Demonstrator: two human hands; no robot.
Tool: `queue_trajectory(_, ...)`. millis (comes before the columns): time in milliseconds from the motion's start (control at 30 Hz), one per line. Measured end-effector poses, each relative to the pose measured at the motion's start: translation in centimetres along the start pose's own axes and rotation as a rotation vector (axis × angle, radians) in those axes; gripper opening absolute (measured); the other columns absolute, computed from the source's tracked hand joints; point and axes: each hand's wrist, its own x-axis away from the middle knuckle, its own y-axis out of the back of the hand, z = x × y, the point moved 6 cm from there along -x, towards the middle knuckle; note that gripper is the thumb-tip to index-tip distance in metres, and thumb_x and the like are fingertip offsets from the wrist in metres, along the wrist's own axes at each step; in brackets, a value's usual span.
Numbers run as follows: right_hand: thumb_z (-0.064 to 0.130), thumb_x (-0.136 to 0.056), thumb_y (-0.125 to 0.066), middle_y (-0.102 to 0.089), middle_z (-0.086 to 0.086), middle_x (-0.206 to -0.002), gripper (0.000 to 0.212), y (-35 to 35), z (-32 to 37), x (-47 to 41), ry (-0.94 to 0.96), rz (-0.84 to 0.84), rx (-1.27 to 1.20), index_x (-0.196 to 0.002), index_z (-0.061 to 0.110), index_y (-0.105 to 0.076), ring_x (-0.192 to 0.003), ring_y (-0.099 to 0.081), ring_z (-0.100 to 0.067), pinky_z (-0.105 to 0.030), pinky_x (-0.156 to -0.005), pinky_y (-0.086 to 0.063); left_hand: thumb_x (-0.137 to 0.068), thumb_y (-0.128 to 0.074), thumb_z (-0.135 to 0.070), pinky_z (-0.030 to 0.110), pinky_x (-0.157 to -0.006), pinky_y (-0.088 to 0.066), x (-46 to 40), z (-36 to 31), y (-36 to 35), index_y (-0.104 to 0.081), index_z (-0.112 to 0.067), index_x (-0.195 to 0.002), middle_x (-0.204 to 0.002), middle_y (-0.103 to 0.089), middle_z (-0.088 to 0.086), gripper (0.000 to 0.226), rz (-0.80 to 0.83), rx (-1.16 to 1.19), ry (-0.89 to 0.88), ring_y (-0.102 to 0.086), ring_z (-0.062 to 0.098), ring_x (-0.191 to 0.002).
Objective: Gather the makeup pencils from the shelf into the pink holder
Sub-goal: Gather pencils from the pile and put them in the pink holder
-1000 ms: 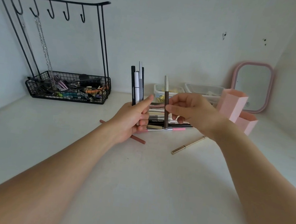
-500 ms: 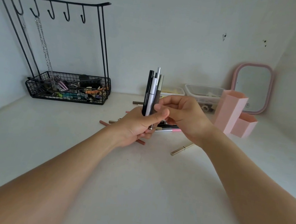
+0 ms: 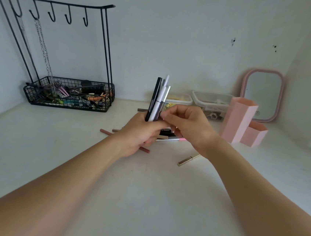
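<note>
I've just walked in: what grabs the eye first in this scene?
At centre, the left hand holds a bundle of makeup pencils upright, the right hand touching it. More pencils lie scattered on the white shelf beneath. A pink holder stands right; a black wire rack left.

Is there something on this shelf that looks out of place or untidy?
Yes. Several pencils lie scattered at odd angles behind the hands, and a gold one lies apart, while the pink holder stands upright.

White print on the black pencil (image 3: 153, 100) is unreadable
</note>
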Motion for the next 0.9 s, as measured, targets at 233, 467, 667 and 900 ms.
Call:
queue_trajectory(233,0.031,-0.090,-0.067,-0.064,0.011,-0.102,0.020,0.9,-1.0,-0.4,0.147,-0.041,0.829,-0.108,0.024,-0.071,-0.082,-0.052,-0.007,-0.021,-0.072,-0.038,-0.097,-0.064,-0.043,0.022,-0.039,-0.019,-0.6,-0.2,2.7,-0.037,-0.022,-0.069,-0.056,-0.030,-0.001,0.043,-0.227,0.170,0.002,-0.027,0.014,-0.045)
queue_trajectory(467,0.024,-0.086,-0.071,-0.067,0.002,-0.099,0.015,0.6,-1.8,-0.5,0.112,0.003,0.930,-0.101,0.021,-0.072,-0.093,-0.059,-0.018,-0.031,-0.078,-0.047,-0.097,-0.063,-0.044,0.022,-0.040,-0.028,-0.9,0.9,4.0,-0.049,-0.015,-0.068,-0.051,-0.045,-0.002,0.043,-0.359,0.167,0.044,-0.040,0.013,-0.044)
queue_trajectory(667,0.019,-0.088,-0.069,-0.070,0.001,-0.093,0.011,1.1,-1.4,-0.6,0.102,-0.014,0.918,-0.097,0.018,-0.075,-0.080,-0.059,-0.014,-0.025,-0.070,-0.044,-0.098,-0.062,-0.045,0.023,-0.043,-0.028,-0.8,0.8,4.3,-0.049,-0.017,-0.068,-0.051,-0.041,-0.004,0.043,-0.383,0.148,0.025,-0.038,0.012,-0.045)
queue_trajectory(900,0.018,-0.086,-0.074,-0.069,0.007,-0.075,0.008,4.1,-0.3,-0.7,0.026,-0.172,0.566,-0.093,0.017,-0.078,-0.064,-0.058,-0.001,-0.008,-0.061,-0.041,-0.094,-0.066,-0.050,0.021,-0.042,-0.023,-0.7,0.3,4.8,-0.047,-0.020,-0.068,-0.047,-0.037,-0.011,0.044,-0.429,0.213,-0.030,-0.032,0.009,-0.043)
